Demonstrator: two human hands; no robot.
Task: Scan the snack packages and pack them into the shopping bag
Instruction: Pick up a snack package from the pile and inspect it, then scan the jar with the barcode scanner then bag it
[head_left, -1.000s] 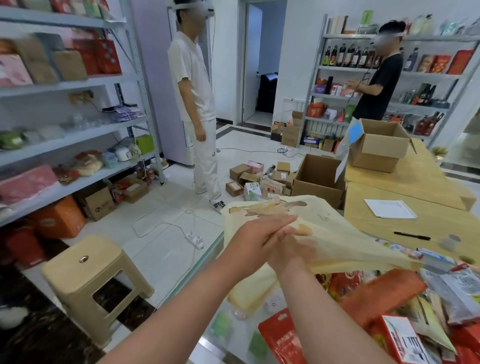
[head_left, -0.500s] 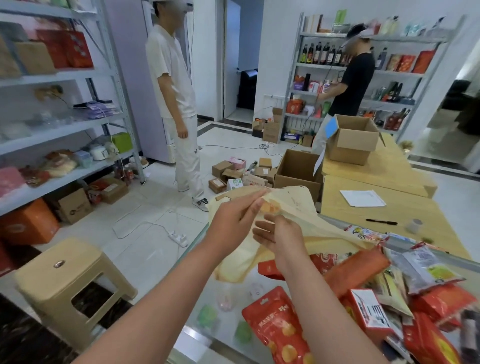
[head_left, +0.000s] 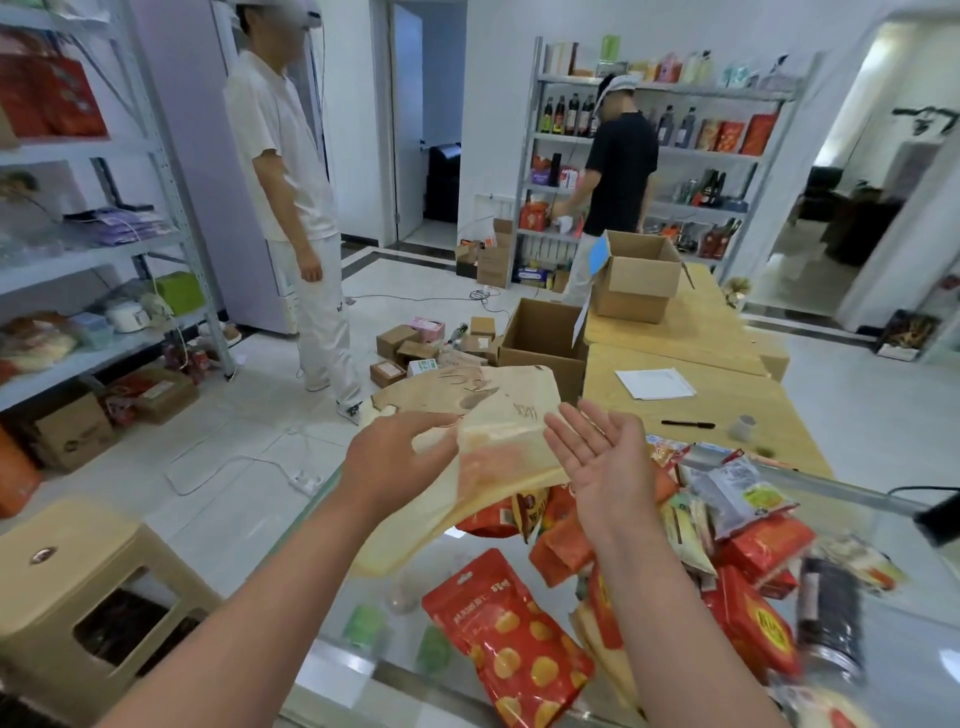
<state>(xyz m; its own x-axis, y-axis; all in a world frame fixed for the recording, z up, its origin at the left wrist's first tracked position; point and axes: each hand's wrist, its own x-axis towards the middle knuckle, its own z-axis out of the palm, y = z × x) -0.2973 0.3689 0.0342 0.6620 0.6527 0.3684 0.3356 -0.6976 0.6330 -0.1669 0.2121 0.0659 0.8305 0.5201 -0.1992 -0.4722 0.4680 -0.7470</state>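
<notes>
A single head-worn view looks forward and down from close above the glass counter's (head_left: 332, 670) near edge, toward shelving (head_left: 670, 156) across the room.

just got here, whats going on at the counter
A person at a glass counter is working a thin yellowish bag open. The left hand holds the bag's edge; the right hand is open, palm up, beside it and may be touching it. The bag looks flat with nothing in it. Snack packs lie piled on the counter, a red one nearest, none packed yet. No scanner can be made out. Two other people stand by the shelves behind.
</notes>
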